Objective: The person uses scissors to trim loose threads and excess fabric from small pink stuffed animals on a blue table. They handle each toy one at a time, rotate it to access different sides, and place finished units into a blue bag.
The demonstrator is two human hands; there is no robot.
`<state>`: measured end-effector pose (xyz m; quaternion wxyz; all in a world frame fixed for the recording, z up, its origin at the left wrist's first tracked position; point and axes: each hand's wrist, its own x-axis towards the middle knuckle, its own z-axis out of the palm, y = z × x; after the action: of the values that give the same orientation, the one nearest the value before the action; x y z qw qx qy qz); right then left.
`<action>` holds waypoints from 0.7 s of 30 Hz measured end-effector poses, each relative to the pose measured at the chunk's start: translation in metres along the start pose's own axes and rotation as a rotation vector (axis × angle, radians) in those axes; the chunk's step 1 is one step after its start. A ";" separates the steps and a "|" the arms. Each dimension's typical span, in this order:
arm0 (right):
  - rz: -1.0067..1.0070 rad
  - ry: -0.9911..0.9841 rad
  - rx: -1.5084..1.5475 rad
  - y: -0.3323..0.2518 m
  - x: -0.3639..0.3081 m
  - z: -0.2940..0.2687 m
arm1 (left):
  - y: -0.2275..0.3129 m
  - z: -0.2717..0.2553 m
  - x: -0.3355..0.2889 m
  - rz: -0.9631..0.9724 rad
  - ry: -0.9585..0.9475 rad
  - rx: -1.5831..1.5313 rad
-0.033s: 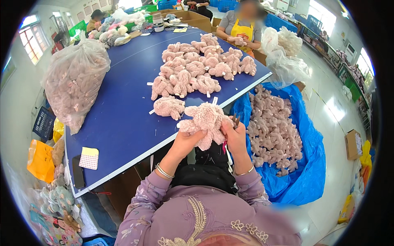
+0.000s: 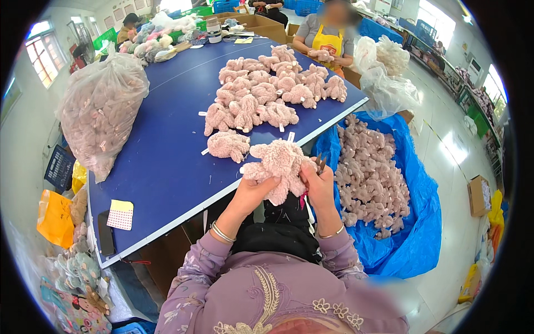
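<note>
A fluffy pink plush toy point(image 2: 281, 158) with a white tag is held up at the table's near edge. My left hand point(image 2: 251, 193) grips its left side, thumb pressed on the plush. On the other side my right hand point(image 2: 320, 188) pinches the toy. The dark pointed blades of thread snips point(image 2: 321, 162) stick out of that same hand, their handle mostly hidden; something magenta hangs below it. Just beyond lies another pink plush toy point(image 2: 228, 146), with a large pile of similar toys point(image 2: 253, 89) farther back on the blue table point(image 2: 167, 150).
A clear bag of plush toys point(image 2: 103, 108) stands at the table's left, near a phone point(image 2: 105, 232) and sticker sheet point(image 2: 120, 215). At my right, a blue-lined container point(image 2: 425, 222) holds many pink toys. A co-worker in a yellow apron point(image 2: 328, 42) sits across the far corner.
</note>
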<state>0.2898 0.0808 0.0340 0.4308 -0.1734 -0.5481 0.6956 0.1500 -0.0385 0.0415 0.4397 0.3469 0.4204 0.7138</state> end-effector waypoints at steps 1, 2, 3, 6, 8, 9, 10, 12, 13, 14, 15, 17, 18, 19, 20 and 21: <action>-0.006 0.006 -0.007 0.000 0.000 -0.003 | 0.000 0.002 0.000 -0.016 -0.009 -0.002; -0.024 0.043 0.016 0.000 0.001 -0.003 | 0.001 0.004 0.000 -0.019 -0.014 0.019; -0.003 0.059 0.036 -0.001 -0.001 -0.004 | 0.001 0.006 -0.002 -0.026 -0.019 0.033; 0.045 0.131 0.094 -0.007 0.002 -0.006 | -0.007 0.008 0.002 -0.001 0.017 0.123; 0.051 0.111 0.107 -0.003 0.003 -0.016 | -0.008 0.009 0.005 -0.090 0.028 0.137; 0.048 0.086 0.145 -0.003 0.003 -0.018 | -0.006 0.013 0.004 -0.051 0.027 0.096; 0.060 0.085 0.161 -0.006 0.003 -0.018 | -0.010 0.012 0.005 -0.042 0.009 0.083; 0.071 0.105 0.178 -0.010 0.001 -0.016 | -0.015 0.008 0.005 -0.053 -0.016 0.069; 0.079 0.122 0.178 -0.010 0.000 -0.017 | -0.017 0.006 0.005 -0.073 -0.023 0.068; 0.088 0.138 0.178 -0.010 -0.002 -0.017 | -0.020 0.005 0.005 -0.093 -0.029 0.066; 0.094 0.151 0.177 -0.011 -0.002 -0.017 | -0.022 0.006 0.005 -0.092 -0.019 0.056; 0.104 0.148 0.189 -0.007 -0.003 -0.021 | -0.025 0.006 0.005 -0.091 0.004 0.035; 0.106 0.146 0.196 -0.003 -0.003 -0.024 | -0.028 0.001 0.006 -0.121 0.010 0.098; 0.110 0.144 0.204 0.000 -0.003 -0.026 | -0.031 -0.003 0.007 -0.112 0.058 0.087; 0.126 0.132 0.191 -0.001 -0.004 -0.027 | -0.033 -0.007 0.007 -0.104 0.106 0.077; 0.142 0.117 0.178 -0.002 -0.004 -0.027 | -0.032 -0.007 0.009 -0.092 0.155 0.067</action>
<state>0.3127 0.0943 0.0255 0.4254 -0.2133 -0.4444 0.7590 0.1511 -0.0243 0.0108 0.4264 0.2857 0.4924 0.7029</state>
